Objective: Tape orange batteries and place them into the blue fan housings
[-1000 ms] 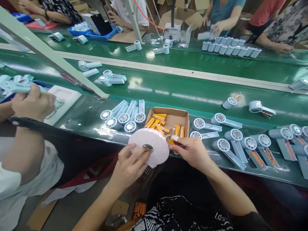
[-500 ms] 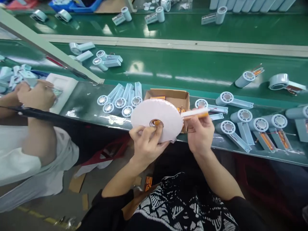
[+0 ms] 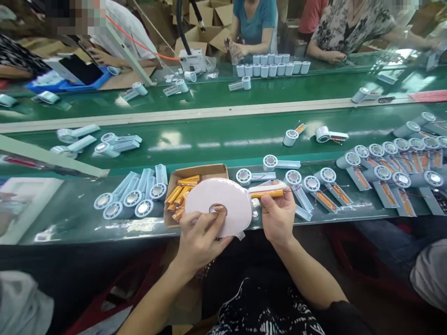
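My left hand (image 3: 204, 232) grips a wide white roll of tape (image 3: 230, 200), with fingers hooked into its centre hole. Between the thumb and fingers of my right hand (image 3: 279, 214) is an orange battery (image 3: 270, 193). A white strip (image 3: 261, 186) lies along the battery's upper side and reaches toward the roll's right edge. Behind the roll stands a cardboard box (image 3: 200, 170) holding several orange batteries (image 3: 179, 193). Just past my right hand lie light blue fan housings (image 3: 292, 177), round heads joined to open handles.
More housings (image 3: 132, 197) lie left of the box, and rows of housings with orange batteries inside (image 3: 384, 173) fill the right. A green conveyor belt (image 3: 209, 135) runs behind, carrying several parts. A metal post (image 3: 52, 156) slants in at left. Other people (image 3: 254, 23) sit across the belt.
The view has tilted up and turned right, bringing the far side into sight. Both hands still hold the roll and the battery close together; the battery's orange side now shows more.
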A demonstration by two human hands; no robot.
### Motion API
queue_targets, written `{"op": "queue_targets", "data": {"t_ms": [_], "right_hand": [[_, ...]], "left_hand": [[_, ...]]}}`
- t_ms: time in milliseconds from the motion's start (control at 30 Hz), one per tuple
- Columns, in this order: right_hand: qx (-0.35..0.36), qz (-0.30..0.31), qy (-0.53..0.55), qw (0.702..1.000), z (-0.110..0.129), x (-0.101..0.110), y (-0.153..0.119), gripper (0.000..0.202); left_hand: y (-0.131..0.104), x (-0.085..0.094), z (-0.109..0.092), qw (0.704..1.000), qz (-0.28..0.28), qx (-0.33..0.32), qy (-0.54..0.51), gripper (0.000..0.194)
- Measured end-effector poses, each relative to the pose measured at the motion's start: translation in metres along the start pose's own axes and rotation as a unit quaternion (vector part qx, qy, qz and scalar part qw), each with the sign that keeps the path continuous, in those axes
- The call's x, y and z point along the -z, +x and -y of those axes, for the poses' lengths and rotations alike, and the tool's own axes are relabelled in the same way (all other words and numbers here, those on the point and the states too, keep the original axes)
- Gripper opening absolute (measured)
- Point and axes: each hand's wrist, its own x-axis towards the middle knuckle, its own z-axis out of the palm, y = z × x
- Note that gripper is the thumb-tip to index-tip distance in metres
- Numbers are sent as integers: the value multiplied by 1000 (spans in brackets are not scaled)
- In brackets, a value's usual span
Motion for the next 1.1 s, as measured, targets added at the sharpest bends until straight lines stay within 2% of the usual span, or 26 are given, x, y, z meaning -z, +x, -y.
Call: {"op": "queue_targets", "data": {"t_ms": [100,167,233,300,367,433,500,533,600,633,700,767,867,967,1033,1100], "right_hand": [[-17,20,-8,1000,9,8,14,42],[20,29,-17,999,33,16,41,38],[130,14,-22,991,68,27,74,29],[264,-28,-30,964,102,45,102,20],[252,-31,-118,960,122,69,113,22],[203,-28,-171,964,126,96,103,39],[162,-33,-174,971,118,118,84,56],[151,-38,-164,974,113,126,76,59],[151,-48,-143,977,104,135,65,58],[155,-48,-134,978,102,136,63,55],[158,-43,-122,979,102,134,63,51],[148,-38,-116,981,106,131,61,48],[140,-39,-117,982,114,138,51,46],[140,-58,-137,979,121,156,44,43],[145,-68,-159,974,126,162,49,43],[159,-53,-185,968,128,156,66,45]], "left_hand": [[-1,2,-15,1000,9,-26,6,55],[-4,4,-18,997,44,-70,-8,47],[-8,5,-8,993,83,-76,-18,44],[-15,9,17,993,118,-19,14,50],[-22,17,52,984,158,52,62,60],[-25,26,81,977,186,79,72,65],[-13,25,96,984,158,73,46,59],[0,19,96,989,130,63,26,51],[42,-4,82,994,108,19,-24,35],[69,-21,69,990,129,-13,-49,32],[126,-62,36,963,245,-80,-85,34],[176,-107,3,919,374,-106,-63,37],[221,-165,-23,885,450,-113,-34,30],[237,-198,-19,874,474,-105,-9,22],[244,-209,-5,876,472,-96,7,22],[251,-216,12,879,469,-81,20,27]]}}
